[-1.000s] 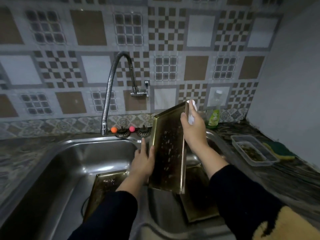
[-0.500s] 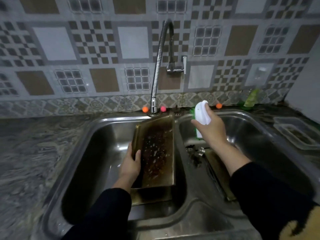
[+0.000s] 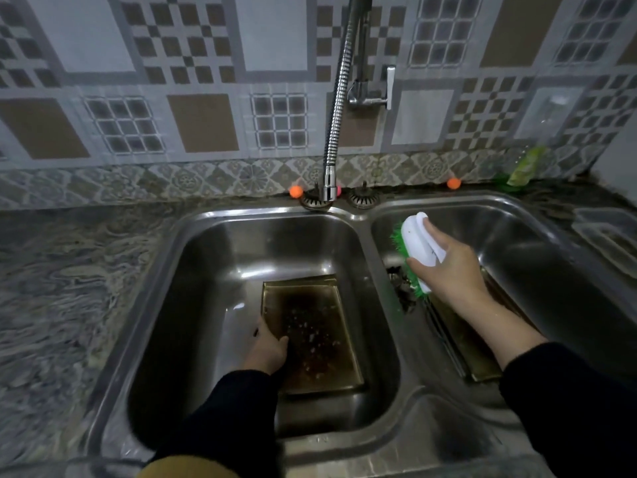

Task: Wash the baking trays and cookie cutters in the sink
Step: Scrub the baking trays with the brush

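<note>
A dirty golden baking tray [image 3: 317,336] with dark burnt stains lies flat in the left basin of the steel double sink [image 3: 193,257]. My left hand [image 3: 269,346] grips its left edge, thumb over the rim. My right hand [image 3: 448,267] holds a white scrubbing brush with green bristles [image 3: 415,243] above the right basin. Another golden tray [image 3: 475,353] lies in the right basin under my right forearm. Dark small metal pieces [image 3: 403,291], maybe cookie cutters, sit beside it; I cannot tell them apart.
A flexible chrome faucet [image 3: 336,132] hangs over the divider at the back, with no water visible. Orange balls [image 3: 295,191] and sink strainers sit on the back ledge. A green soap bottle [image 3: 524,165] and a clear plastic container [image 3: 610,236] stand at the right.
The tray went from upright between both hands down to lying flat in the left basin. My right hand let go of it and moved right with the brush. The view shifted left and downward.
</note>
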Available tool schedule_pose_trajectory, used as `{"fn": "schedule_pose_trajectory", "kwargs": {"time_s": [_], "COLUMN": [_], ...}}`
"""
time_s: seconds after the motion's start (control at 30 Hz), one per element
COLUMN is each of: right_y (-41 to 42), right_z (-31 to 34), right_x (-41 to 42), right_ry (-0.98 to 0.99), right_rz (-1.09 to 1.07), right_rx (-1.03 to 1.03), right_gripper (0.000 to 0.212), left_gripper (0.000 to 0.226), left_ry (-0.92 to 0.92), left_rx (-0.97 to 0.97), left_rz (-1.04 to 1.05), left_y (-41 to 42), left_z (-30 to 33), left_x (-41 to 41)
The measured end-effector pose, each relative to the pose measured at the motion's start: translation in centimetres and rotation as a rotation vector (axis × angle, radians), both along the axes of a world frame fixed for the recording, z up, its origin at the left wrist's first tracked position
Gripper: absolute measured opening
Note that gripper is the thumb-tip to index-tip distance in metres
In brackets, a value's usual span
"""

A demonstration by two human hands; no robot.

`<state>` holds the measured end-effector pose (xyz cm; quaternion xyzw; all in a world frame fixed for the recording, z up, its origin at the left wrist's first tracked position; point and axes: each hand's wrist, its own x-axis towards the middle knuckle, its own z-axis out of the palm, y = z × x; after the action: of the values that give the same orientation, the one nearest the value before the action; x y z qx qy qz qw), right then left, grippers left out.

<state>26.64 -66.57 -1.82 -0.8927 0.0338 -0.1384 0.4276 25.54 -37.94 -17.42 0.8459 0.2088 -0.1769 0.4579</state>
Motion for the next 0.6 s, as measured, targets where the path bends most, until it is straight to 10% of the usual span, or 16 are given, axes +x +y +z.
{"fn": "schedule_pose_trajectory", "kwargs": {"time_s": [0.2, 0.6], "right_y": [-0.4, -0.3], "right_z": [-0.2, -0.7], "right_x": [0.1, -0.1], "right_ry": [0.013, 0.075], "right_rz": [-0.007, 0.055], "right_rx": [-0.024, -0.022], "right_gripper": [0.072, 0.072], "left_gripper": [0.093, 0.057], "left_ry": [0.102, 0.12], "left_rx": [0.096, 0.403], "left_rz": [0.063, -0.224], "left_y": [-0.5, 0.0], "left_z": [-2.0, 1.6], "left_x": [1.6, 2.3]}}
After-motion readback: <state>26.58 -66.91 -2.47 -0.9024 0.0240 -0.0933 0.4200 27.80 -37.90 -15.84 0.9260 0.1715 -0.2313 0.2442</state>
